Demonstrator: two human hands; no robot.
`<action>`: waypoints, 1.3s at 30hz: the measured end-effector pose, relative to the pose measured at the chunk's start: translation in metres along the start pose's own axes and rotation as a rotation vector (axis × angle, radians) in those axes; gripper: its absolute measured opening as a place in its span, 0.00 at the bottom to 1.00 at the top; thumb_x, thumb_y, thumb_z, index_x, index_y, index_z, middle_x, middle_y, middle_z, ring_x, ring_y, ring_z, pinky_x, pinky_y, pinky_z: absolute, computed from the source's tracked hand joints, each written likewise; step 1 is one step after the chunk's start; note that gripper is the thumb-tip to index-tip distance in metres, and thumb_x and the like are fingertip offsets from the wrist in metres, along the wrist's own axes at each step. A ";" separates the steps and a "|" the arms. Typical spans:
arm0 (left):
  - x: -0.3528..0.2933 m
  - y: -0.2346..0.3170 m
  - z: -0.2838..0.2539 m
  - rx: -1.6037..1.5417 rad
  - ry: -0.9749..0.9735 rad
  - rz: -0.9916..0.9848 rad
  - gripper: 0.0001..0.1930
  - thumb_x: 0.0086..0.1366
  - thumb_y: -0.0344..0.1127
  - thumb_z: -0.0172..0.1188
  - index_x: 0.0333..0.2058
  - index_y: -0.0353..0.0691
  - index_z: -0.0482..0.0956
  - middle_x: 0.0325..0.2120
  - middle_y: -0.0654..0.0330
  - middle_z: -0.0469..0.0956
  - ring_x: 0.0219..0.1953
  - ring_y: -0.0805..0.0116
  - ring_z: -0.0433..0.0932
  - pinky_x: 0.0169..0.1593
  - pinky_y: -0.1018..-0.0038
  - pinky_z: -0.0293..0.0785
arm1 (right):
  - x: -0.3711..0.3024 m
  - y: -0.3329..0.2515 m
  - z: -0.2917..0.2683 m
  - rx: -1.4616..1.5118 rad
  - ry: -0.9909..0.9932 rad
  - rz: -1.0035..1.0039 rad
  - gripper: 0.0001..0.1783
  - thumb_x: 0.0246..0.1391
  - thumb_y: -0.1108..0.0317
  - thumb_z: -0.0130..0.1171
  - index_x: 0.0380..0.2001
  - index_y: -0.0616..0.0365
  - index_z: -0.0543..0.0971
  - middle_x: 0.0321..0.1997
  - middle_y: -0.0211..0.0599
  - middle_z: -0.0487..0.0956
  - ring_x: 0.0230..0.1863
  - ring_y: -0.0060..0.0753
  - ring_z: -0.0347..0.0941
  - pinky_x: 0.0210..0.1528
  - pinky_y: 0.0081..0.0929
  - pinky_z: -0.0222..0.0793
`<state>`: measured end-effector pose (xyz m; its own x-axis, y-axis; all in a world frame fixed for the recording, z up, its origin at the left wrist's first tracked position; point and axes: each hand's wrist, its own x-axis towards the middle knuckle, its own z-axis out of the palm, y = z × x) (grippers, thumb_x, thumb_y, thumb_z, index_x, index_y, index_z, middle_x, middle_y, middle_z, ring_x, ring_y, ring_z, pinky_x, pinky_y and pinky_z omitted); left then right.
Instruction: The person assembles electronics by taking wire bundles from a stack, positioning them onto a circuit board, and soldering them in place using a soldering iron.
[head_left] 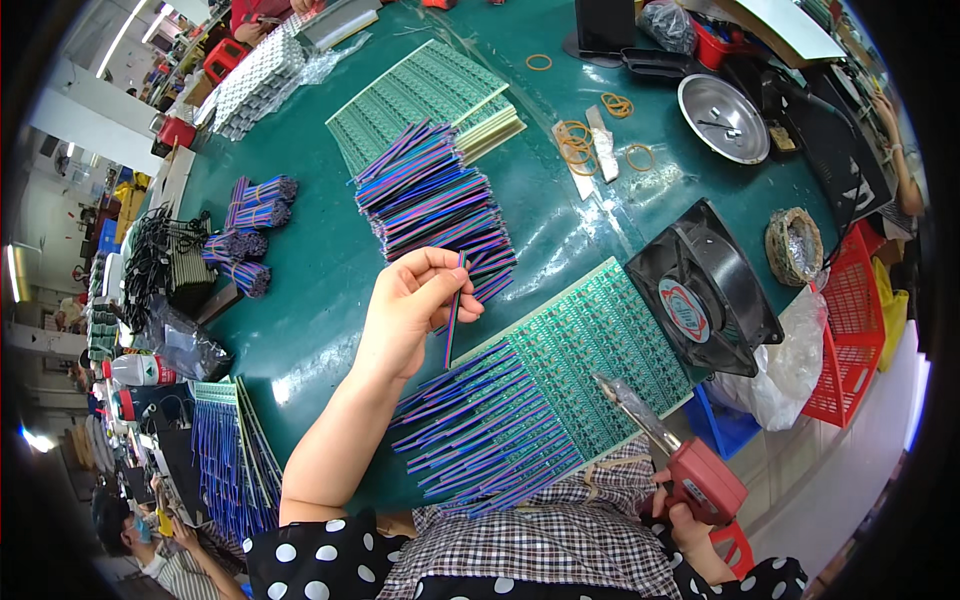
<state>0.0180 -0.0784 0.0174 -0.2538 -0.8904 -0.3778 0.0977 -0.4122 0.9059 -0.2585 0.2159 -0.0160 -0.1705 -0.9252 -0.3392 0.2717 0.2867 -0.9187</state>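
Observation:
My left hand (400,310) pinches a short ribbon wire (452,325) between thumb and fingers, just above the green circuit board panel (605,355). My right hand (685,525) grips a red soldering gun (706,482), its metal tip over the panel's right part. Rows of blue, purple and black wires (490,425) stick out from the panel's left half; bare board shows on the right half. Beyond my left hand lies a thick pile of loose ribbon wires (430,205). It rests partly against a stack of green panels (415,100).
A black fan (705,290) stands right of the panel. Rubber bands (575,145), a metal dish (723,118) and a solder coil (795,247) lie farther right. Bundled wires (262,205) sit at left, above a wired panel (235,450). Red basket (850,330) stands beside the table. Other people work nearby.

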 end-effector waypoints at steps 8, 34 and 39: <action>-0.016 0.001 0.037 0.839 0.045 0.414 0.03 0.59 0.26 0.61 0.32 0.35 0.77 0.28 0.62 0.77 0.30 0.73 0.77 0.32 0.75 0.73 | 0.003 0.000 0.004 0.035 0.061 -0.003 0.39 0.53 0.50 0.64 0.57 0.64 0.62 0.48 0.52 0.74 0.23 0.29 0.70 0.24 0.24 0.67; -0.023 -0.046 0.038 1.602 -0.123 1.141 0.16 0.47 0.23 0.60 0.37 0.25 0.79 0.31 0.53 0.74 0.28 0.65 0.75 0.28 0.77 0.74 | 0.067 -0.024 0.033 -0.688 -0.125 0.042 0.20 0.34 0.76 0.66 0.37 0.54 0.83 0.41 0.43 0.81 0.36 0.40 0.80 0.37 0.27 0.77; -0.023 -0.043 0.038 1.612 -0.126 1.139 0.16 0.46 0.23 0.60 0.37 0.25 0.79 0.31 0.53 0.74 0.28 0.65 0.76 0.27 0.77 0.74 | 0.066 -0.023 0.032 -0.665 -0.153 0.101 0.19 0.36 0.74 0.67 0.37 0.54 0.82 0.42 0.43 0.81 0.36 0.40 0.81 0.36 0.28 0.78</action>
<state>-0.0173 -0.0327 -0.0056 -0.7769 -0.5238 0.3494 -0.5566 0.8308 0.0077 -0.2455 0.1403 -0.0110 -0.0256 -0.8964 -0.4426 -0.3677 0.4201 -0.8296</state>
